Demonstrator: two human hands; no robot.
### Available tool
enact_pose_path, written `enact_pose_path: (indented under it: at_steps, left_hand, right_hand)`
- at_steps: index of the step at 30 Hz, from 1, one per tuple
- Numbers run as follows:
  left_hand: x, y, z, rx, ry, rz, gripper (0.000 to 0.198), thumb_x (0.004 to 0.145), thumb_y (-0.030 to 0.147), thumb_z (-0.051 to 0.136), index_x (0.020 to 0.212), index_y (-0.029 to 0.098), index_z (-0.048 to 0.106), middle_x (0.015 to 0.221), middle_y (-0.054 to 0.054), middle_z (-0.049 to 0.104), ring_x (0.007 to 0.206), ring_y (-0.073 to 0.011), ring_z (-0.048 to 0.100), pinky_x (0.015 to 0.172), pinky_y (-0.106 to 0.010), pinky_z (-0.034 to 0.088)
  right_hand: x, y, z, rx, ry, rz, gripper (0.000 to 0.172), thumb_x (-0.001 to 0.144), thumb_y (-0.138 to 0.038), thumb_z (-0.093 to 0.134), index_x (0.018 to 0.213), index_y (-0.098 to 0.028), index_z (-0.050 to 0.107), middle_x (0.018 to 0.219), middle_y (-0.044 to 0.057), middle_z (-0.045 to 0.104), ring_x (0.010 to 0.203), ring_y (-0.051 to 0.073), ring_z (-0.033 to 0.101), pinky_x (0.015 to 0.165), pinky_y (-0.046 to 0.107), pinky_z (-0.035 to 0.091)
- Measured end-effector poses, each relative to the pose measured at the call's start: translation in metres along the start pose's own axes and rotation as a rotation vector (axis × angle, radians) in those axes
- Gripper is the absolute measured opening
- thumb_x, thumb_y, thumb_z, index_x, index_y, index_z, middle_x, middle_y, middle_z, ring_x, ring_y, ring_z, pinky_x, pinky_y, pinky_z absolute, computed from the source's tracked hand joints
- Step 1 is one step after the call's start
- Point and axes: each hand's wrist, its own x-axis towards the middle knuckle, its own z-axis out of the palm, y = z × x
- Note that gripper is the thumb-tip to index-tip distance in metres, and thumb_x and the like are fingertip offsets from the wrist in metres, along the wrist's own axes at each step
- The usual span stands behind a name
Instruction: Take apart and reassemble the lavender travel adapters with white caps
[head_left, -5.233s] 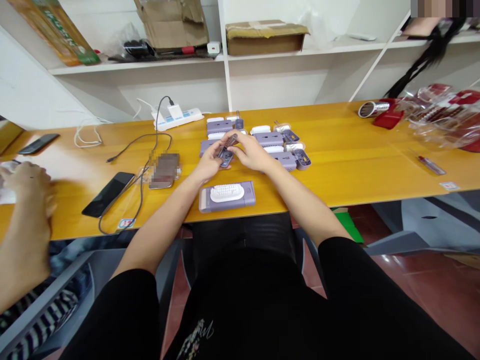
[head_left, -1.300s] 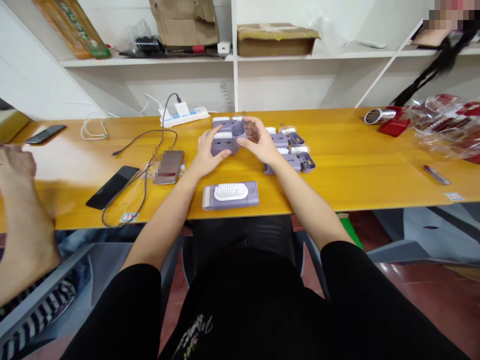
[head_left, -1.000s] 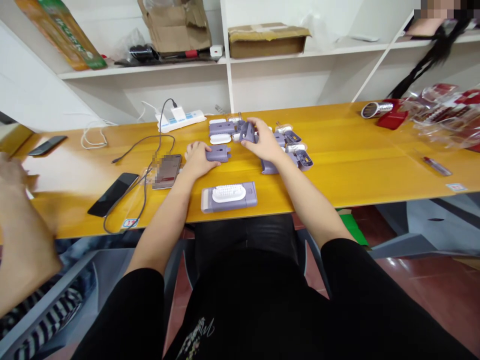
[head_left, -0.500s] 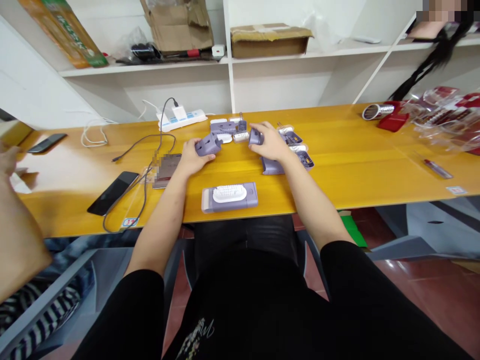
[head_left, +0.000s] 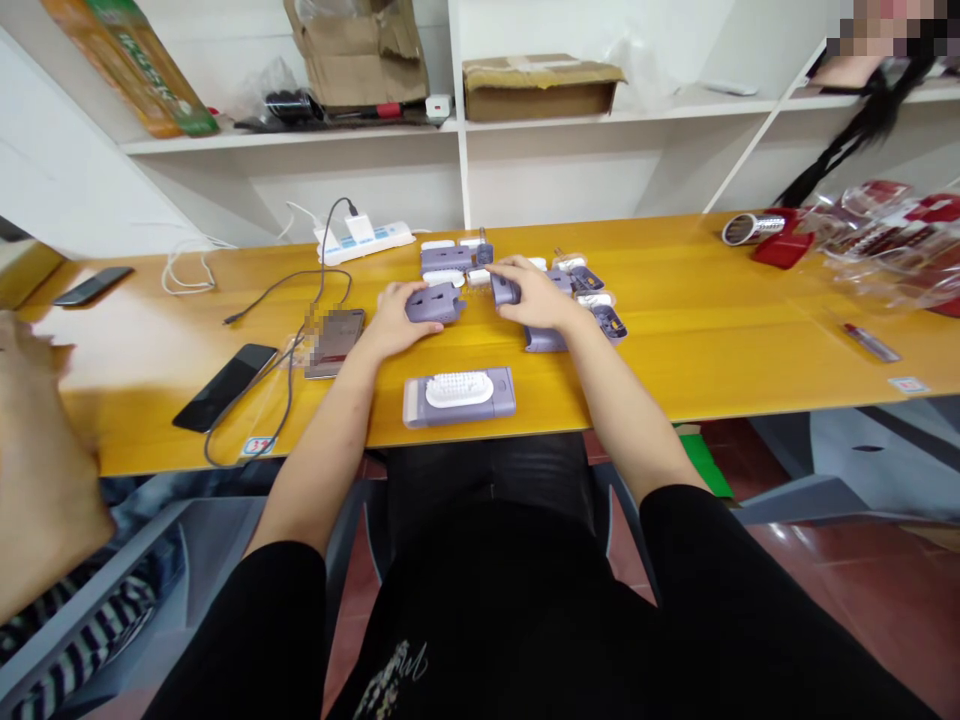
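Observation:
My left hand (head_left: 397, 318) is closed around a purple plastic housing (head_left: 436, 305) with slots in its upper face. Across a small gap, my right hand (head_left: 531, 295) grips a smaller purple plastic cap (head_left: 504, 290); its fingers partly hide it. Nearer the table's front edge lies a purple brush (head_left: 459, 397) with a white oval bristle pad facing up. Behind my hands sit more purple housings (head_left: 442, 260) and white oval pieces. Open purple shells (head_left: 611, 322) lie right of my right wrist, and a purple part (head_left: 546, 338) is partly covered by that arm.
A brown flat case (head_left: 339, 345), a black phone (head_left: 225, 387) and a grey cable (head_left: 291, 390) lie left of my left arm. At the back stands a white power strip (head_left: 367, 242). A red grater with a metal drum (head_left: 780, 238) is far right. A co-worker's arm (head_left: 45, 470) reaches in at left.
The housing in my left hand has shifted right and turned, with its slotted face now more upward. My right hand has moved slightly down and left with the cap.

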Motion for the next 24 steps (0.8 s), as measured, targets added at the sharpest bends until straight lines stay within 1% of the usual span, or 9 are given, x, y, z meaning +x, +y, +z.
enact_pose_path:
  at_steps: [2,4,8,12,15,18,24]
  left_hand:
    - [-0.003,0.006,-0.002,-0.003,-0.059,0.067,0.085,0.072,0.038,0.106,0.150,0.029,0.074,0.151,-0.013,0.064,0.153,-0.0428,0.054,0.139,-0.061,0.038]
    - [-0.006,0.012,-0.002,-0.010,-0.095,0.105,0.084,0.073,0.041,0.106,0.151,0.030,0.075,0.151,-0.012,0.064,0.154,-0.0424,0.054,0.140,-0.062,0.037]
    - [-0.008,0.017,0.000,-0.033,-0.132,0.121,0.085,0.072,0.045,0.106,0.150,0.029,0.076,0.150,-0.012,0.064,0.154,-0.0427,0.055,0.140,-0.061,0.038]
    - [-0.009,0.017,0.001,-0.033,-0.164,0.116,0.086,0.071,0.048,0.107,0.149,0.030,0.077,0.146,-0.012,0.065,0.152,-0.0433,0.056,0.139,-0.062,0.040]
    - [-0.009,0.017,0.002,-0.035,-0.166,0.127,0.087,0.070,0.049,0.108,0.149,0.030,0.078,0.147,-0.012,0.064,0.151,-0.0435,0.056,0.139,-0.063,0.039]
    - [-0.008,0.015,0.003,-0.021,-0.155,0.141,0.085,0.072,0.051,0.106,0.149,0.031,0.078,0.148,-0.012,0.064,0.152,-0.0428,0.056,0.139,-0.063,0.040]
    - [-0.006,0.010,0.003,-0.029,-0.142,0.179,0.082,0.079,0.066,0.099,0.150,0.031,0.077,0.148,-0.011,0.067,0.143,-0.0393,0.067,0.135,-0.062,0.047]
  right_hand:
    - [0.000,-0.003,0.000,0.017,-0.038,-0.027,0.088,0.074,-0.028,0.080,0.162,-0.021,0.072,0.159,0.019,0.067,0.150,0.047,0.065,0.136,0.073,0.047]
    - [0.000,-0.006,0.001,0.037,-0.073,-0.056,0.088,0.076,-0.030,0.081,0.162,-0.021,0.071,0.158,0.018,0.067,0.149,0.046,0.066,0.136,0.071,0.047]
    - [0.000,-0.011,0.004,0.070,-0.122,-0.081,0.082,0.081,-0.038,0.085,0.160,-0.024,0.073,0.158,0.016,0.069,0.150,0.045,0.066,0.136,0.072,0.047]
    - [-0.001,-0.012,0.007,0.085,-0.160,-0.087,0.079,0.082,-0.043,0.091,0.157,-0.026,0.075,0.157,0.015,0.072,0.149,0.045,0.067,0.134,0.076,0.047]
    - [0.000,-0.011,0.009,0.091,-0.176,-0.097,0.077,0.082,-0.044,0.093,0.155,-0.029,0.076,0.157,0.014,0.074,0.148,0.045,0.067,0.132,0.077,0.049]
    - [0.000,-0.009,0.010,0.079,-0.190,-0.096,0.076,0.083,-0.045,0.092,0.156,-0.031,0.076,0.158,0.012,0.074,0.147,0.045,0.068,0.132,0.077,0.048]
    - [0.000,-0.008,0.007,0.092,-0.196,-0.070,0.072,0.089,-0.044,0.088,0.160,-0.031,0.076,0.155,0.013,0.074,0.145,0.045,0.068,0.133,0.074,0.048]
